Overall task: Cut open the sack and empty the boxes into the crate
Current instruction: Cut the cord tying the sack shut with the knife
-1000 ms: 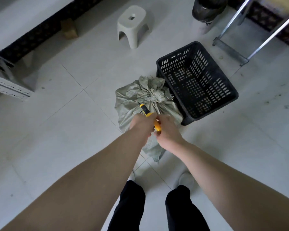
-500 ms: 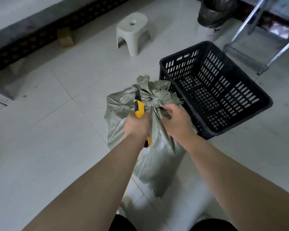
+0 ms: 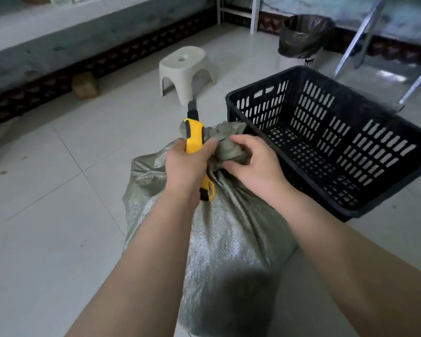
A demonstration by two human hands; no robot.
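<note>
Grey-green woven plastic sack point(image 3: 224, 239) stands on the pale tiled floor point(image 3: 46, 227), its bunched neck pinched in the right hand point(image 3: 255, 164) grip. Just left of that, the left hand point(image 3: 185, 164) clenches a yellow-and-black utility knife point(image 3: 193, 137), blade pointing up and away. Right of both grips sits the black slotted plastic crate point(image 3: 326, 132).

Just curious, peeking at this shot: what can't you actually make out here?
- Boxes: hidden inside the closed sack, head view.
- Sack's tie: covered by the right hand.
- Knife handle middle: wrapped by the left hand.
- Crate: right corner cut off by the frame edge.
</note>
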